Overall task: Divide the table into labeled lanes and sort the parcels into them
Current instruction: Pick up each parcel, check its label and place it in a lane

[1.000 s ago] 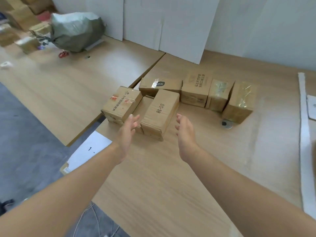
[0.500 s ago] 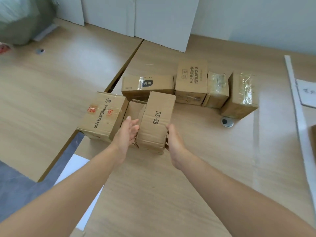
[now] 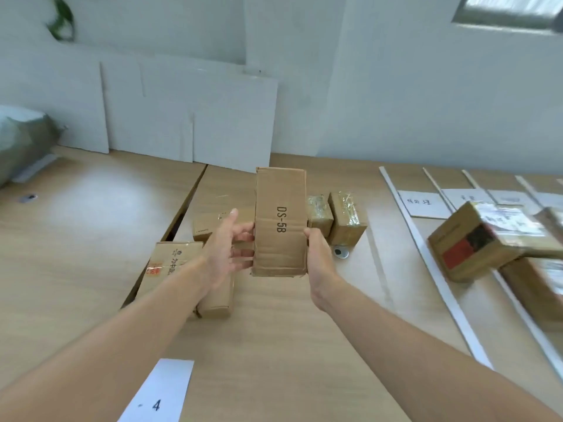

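Brown cardboard parcel marked DS-5B (image 3: 280,220): held upright between both hands, lifted off the light wooden tabletop (image 3: 274,345). Left hand (image 3: 227,248): fingers spread and fairly straight, tips pressing the parcel's left side. Right hand (image 3: 318,257): curled round the right edge. Two tape-wrapped brown boxes (image 3: 347,222) stand just beyond, on the tabletop. To the right, a long white strip (image 3: 432,263) borders a lane; a handwritten paper label (image 3: 423,204) lies at its far end, writing illegible.
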A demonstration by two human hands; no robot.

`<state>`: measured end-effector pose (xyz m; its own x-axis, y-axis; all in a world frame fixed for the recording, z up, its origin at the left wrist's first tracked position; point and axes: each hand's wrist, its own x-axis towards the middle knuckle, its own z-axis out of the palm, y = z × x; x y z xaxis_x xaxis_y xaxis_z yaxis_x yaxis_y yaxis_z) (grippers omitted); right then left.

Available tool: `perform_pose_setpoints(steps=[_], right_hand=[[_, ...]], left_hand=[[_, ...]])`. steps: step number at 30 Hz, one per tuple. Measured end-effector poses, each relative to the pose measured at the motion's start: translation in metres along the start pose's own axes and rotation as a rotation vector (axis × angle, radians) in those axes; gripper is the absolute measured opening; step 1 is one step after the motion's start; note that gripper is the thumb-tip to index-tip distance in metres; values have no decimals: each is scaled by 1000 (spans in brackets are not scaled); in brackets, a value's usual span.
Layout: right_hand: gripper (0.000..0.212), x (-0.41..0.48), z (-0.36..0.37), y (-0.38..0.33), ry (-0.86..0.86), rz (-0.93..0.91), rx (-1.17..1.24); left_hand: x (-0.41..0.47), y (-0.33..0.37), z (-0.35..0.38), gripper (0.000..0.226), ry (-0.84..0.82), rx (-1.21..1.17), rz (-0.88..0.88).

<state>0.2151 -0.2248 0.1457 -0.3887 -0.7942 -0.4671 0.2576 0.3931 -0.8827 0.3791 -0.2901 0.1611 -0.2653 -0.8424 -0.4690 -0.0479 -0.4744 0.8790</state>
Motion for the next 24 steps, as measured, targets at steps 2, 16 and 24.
perform_pose_setpoints(steps=[2,16,24], right_hand=[[62,-22,-10,-26,29,-71,12],[33,-150,-118,-152,68,-502,71],[41,-182,-212,-184,35,-500,100]], left_hand=[[-20,25,12,62,-32,-2,73],[-133,136,121,63,-194,27,401],[-178,135,218,53,-216,2,477]])
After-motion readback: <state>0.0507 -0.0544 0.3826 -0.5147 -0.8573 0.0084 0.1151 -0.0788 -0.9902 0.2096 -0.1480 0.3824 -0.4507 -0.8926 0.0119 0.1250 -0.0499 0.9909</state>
